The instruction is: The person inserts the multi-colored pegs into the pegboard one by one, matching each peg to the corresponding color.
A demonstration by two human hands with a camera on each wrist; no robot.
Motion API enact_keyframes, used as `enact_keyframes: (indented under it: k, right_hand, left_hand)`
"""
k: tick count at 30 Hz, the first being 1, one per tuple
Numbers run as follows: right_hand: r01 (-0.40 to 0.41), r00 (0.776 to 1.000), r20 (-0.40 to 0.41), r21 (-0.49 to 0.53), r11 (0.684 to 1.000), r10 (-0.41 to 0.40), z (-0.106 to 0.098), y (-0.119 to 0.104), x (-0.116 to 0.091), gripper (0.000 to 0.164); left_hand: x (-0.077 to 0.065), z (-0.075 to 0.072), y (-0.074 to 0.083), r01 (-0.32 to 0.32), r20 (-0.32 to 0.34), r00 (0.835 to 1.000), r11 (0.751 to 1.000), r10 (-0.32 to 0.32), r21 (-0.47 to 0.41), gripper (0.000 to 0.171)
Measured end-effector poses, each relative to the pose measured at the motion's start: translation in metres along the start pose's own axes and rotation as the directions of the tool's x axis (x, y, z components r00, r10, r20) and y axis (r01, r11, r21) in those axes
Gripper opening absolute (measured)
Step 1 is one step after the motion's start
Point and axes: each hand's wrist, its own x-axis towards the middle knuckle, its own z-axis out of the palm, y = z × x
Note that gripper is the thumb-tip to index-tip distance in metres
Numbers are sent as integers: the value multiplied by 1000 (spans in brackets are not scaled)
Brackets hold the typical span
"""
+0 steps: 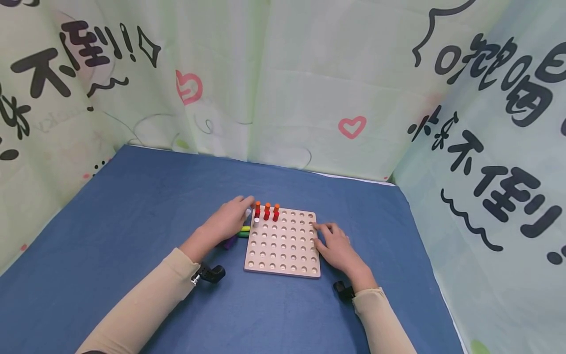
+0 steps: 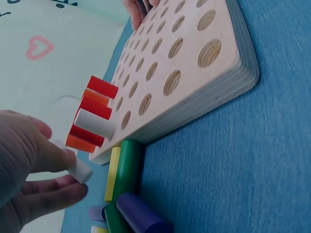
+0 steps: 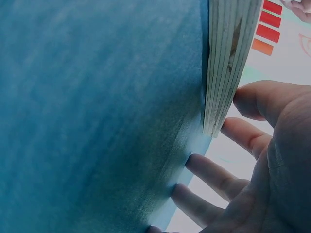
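A wooden pegboard [image 1: 283, 251] with rows of round holes lies flat on the table. Orange pegs [image 1: 267, 206] stand in its far left row, with red pegs [image 1: 276, 216] in front of them. One white peg [image 2: 95, 123] stands in front of the leftmost red one. Beside that corner my left hand [image 1: 228, 219] pinches another white peg [image 2: 80, 171] between thumb and fingers, tilted and outside the board. My right hand [image 1: 338, 247] rests at the board's right edge, thumb and index fingertips against it, the other fingers spread toward the cloth.
Left of the board, partly behind my left hand, lie loose pegs: a yellow peg [image 2: 112, 174], a green peg [image 2: 129, 167] and a purple peg [image 2: 144, 213], among others. Blue cloth [image 1: 283, 314] covers the table. Printed curtains [image 1: 292, 88] hang around its back and sides.
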Motion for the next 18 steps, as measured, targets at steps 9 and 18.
enact_keyframes:
  k: [9, 18]
  right_hand:
    - [9, 1000, 2, 10, 1000, -9, 0, 1, -1, 50]
    - [11, 1000, 5, 10, 1000, -11, 1, 1, 0, 49]
  left_hand:
    - [1, 1, 8, -95, -139, 987, 994, 86, -55, 16]
    - [2, 4, 17, -161, -222, 966, 979, 131, -127, 14]
